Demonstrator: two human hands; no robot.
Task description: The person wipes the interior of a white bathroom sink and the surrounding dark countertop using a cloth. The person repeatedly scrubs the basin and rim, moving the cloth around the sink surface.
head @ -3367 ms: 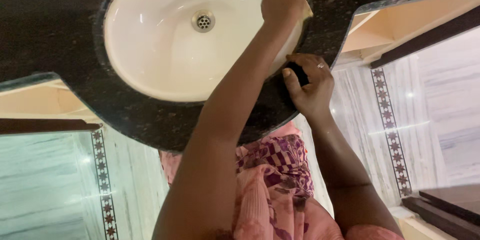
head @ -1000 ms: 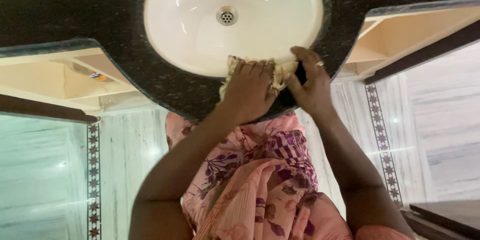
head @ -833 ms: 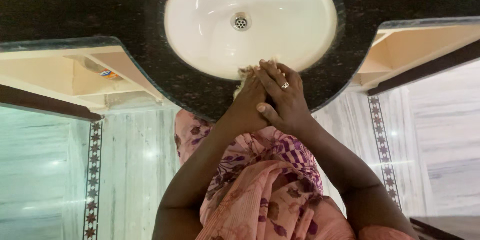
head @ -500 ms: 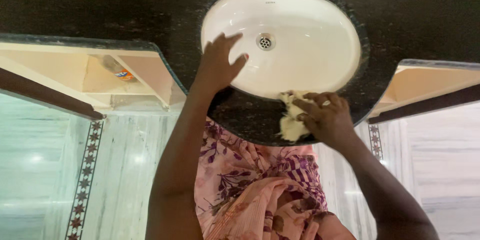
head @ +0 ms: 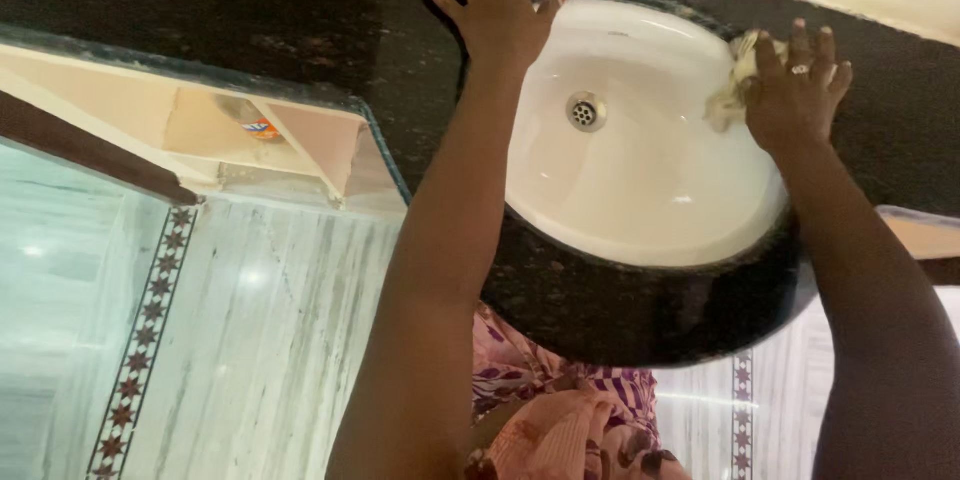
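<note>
Head view: white oval washbasin (head: 650, 190) as landmark.
Right hand (head: 795, 90): bunching pale cloth (head: 735, 80) against far-right rim.
Left hand (head: 490, 5): spread flat, far-left rim.
Cloth handling: likely soft, light, limp; best gripped bunched.

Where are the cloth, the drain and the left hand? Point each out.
cloth (head: 728, 90), head view, on the bunched pale fabric at the basin's rim, under the right hand (head: 795, 90).
drain (head: 585, 111), head view, on the metal grate's centre.
left hand (head: 492, 12), head view, on the back of the hand.
</note>
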